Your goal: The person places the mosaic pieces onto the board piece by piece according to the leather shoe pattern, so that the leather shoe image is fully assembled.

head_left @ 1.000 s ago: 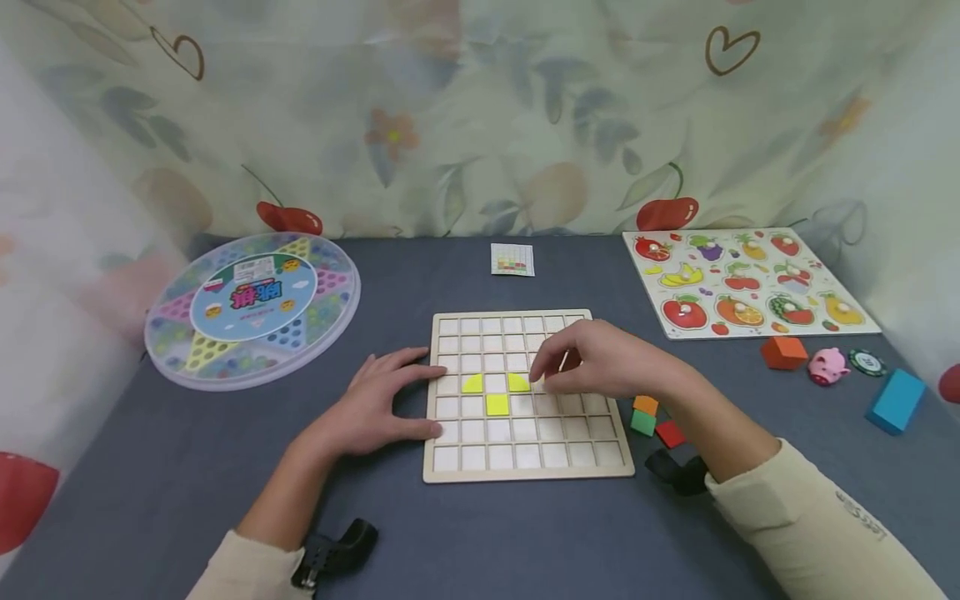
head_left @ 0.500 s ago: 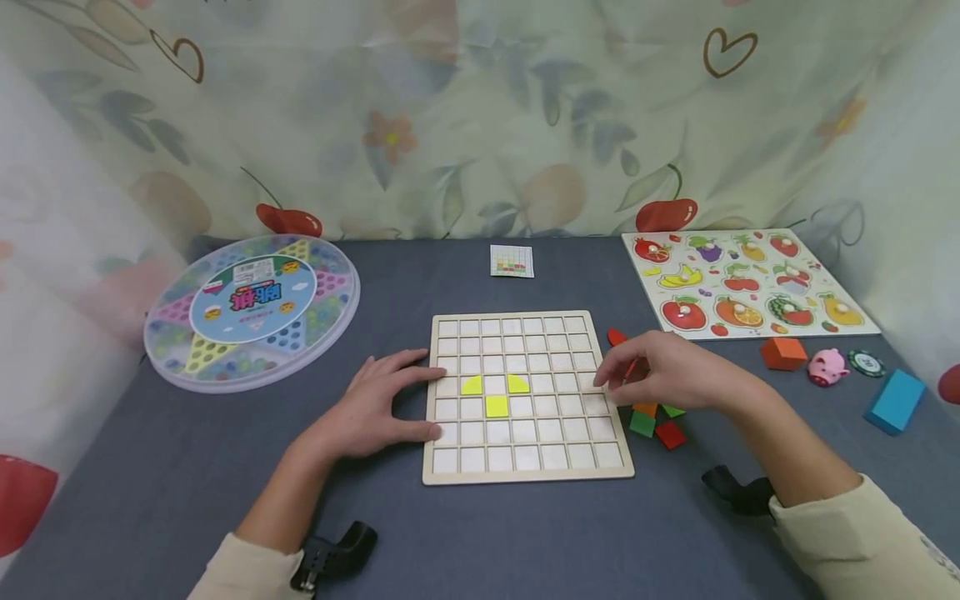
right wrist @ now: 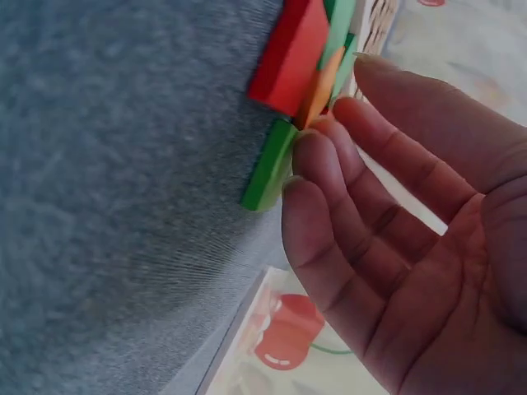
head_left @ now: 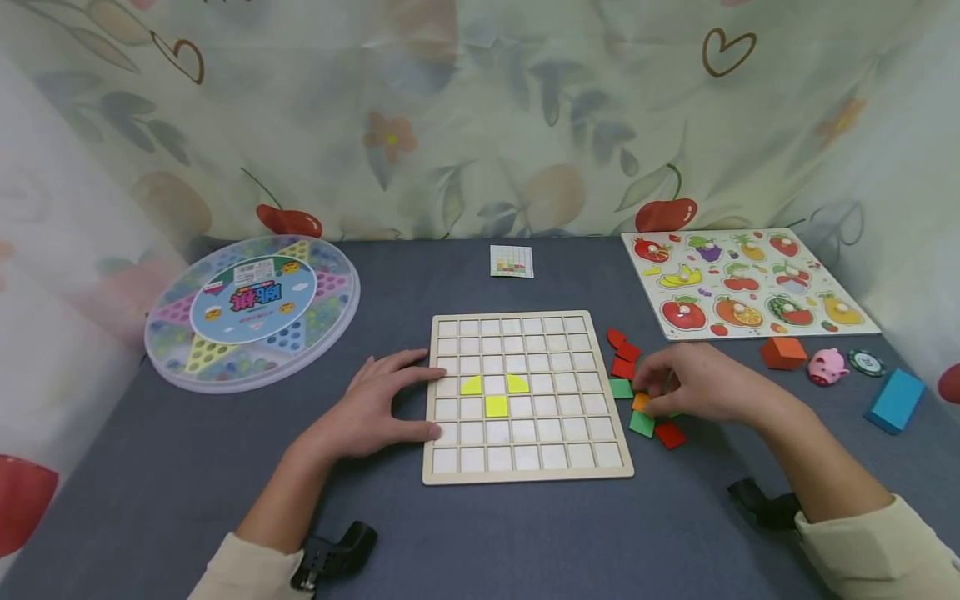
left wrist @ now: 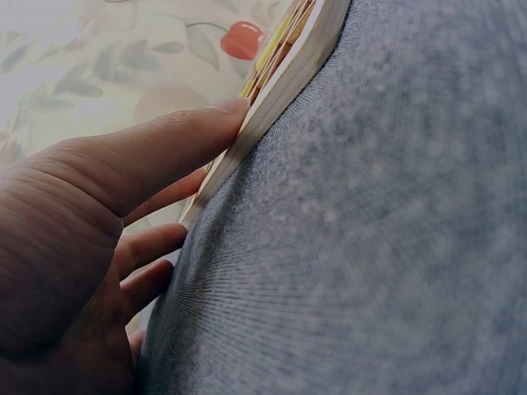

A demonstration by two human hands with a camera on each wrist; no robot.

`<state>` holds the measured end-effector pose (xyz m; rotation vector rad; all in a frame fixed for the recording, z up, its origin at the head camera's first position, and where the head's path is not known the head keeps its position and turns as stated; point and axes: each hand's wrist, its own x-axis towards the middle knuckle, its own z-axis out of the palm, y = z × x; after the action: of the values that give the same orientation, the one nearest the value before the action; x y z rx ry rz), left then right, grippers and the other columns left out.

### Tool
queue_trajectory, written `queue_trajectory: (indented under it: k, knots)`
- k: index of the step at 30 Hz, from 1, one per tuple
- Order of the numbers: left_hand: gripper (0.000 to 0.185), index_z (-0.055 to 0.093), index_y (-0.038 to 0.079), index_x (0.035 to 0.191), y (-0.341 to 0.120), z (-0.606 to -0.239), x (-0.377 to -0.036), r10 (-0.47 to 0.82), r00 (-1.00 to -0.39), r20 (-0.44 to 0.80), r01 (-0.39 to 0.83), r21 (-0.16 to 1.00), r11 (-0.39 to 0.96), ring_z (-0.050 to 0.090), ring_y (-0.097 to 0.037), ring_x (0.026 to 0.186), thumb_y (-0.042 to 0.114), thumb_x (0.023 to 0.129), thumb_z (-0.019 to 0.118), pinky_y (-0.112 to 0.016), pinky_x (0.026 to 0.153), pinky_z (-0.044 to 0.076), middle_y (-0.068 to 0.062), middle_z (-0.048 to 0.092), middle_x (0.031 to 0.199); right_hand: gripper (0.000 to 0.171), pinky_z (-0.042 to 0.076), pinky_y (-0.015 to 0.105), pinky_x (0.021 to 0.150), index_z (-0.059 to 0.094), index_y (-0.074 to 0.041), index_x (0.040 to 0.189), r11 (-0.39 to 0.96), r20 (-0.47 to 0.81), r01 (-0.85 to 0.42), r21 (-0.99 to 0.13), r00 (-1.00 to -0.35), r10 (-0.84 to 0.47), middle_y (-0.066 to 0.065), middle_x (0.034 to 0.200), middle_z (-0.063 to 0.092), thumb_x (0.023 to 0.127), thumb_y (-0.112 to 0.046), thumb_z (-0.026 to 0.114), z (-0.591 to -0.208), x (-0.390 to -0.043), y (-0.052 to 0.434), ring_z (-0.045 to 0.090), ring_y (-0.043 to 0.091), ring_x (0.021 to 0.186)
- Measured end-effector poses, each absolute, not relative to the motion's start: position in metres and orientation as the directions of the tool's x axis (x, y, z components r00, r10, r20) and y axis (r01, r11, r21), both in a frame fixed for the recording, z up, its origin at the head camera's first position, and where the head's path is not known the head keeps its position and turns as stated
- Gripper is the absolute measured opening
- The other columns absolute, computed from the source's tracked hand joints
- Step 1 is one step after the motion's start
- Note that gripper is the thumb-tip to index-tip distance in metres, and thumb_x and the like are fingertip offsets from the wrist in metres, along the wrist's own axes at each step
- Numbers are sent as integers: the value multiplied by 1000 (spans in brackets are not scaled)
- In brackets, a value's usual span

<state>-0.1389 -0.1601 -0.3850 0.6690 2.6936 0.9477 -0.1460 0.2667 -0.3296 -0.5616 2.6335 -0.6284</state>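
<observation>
A pale wooden grid board (head_left: 528, 478) lies flat, with a yellow square tile (head_left: 497, 407) and two yellow rounded tiles (head_left: 517, 384) in its cells. My left hand (head_left: 356, 415) rests at the board's left edge; thumb and index fingertip touch the rim, the other fingers spread. Beside the board's right edge, my right hand (head_left: 701, 381) reaches down over loose tiles, fingers loosely bent. Its fingertips are right at an orange tile (right wrist: 321, 89), and a gap shows between thumb and index. A green tile (right wrist: 270, 164) and a red tile (right wrist: 290, 58) lie close by.
Several red tiles (head_left: 623, 367) lie right of the board. Behind stands a small pattern card (head_left: 512, 261). A round board-game case (head_left: 337, 333) is at left, a fruit puzzle (head_left: 705, 333) at right. An orange block (head_left: 783, 353), pig figure (head_left: 827, 367), chip (head_left: 867, 362) and blue block (head_left: 896, 402) sit farther right.
My right hand has left the area beside the right yellow rounded tile and moved right to the loose tiles, uncovering the board's right side. My left hand stays at the rim.
</observation>
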Motion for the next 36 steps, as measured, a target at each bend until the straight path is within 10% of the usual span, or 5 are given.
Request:
queue_trajectory:
  k: [13,36]
  knots:
    - [70,59,20,147,-163,-383,-139,486,-873,-45,353,631,691,29,-39,155,44,85,83,-67,126,2,-14,38,164,25,48,32,70,66,-15,96,862,-294,-266,-432,-862,-413,-1,90,62,84,-23,86,-337,-148,258,55,17,83]
    - [71,58,21,148,-160,-384,-139,489,-871,-47,354,630,691,28,-38,156,43,85,83,-67,126,2,-13,36,165,10,60,39,72,71,-10,102,676,-235,-226,-701,-822,-519,7,89,68,94,-15,75,-299,-170,178,65,21,72]
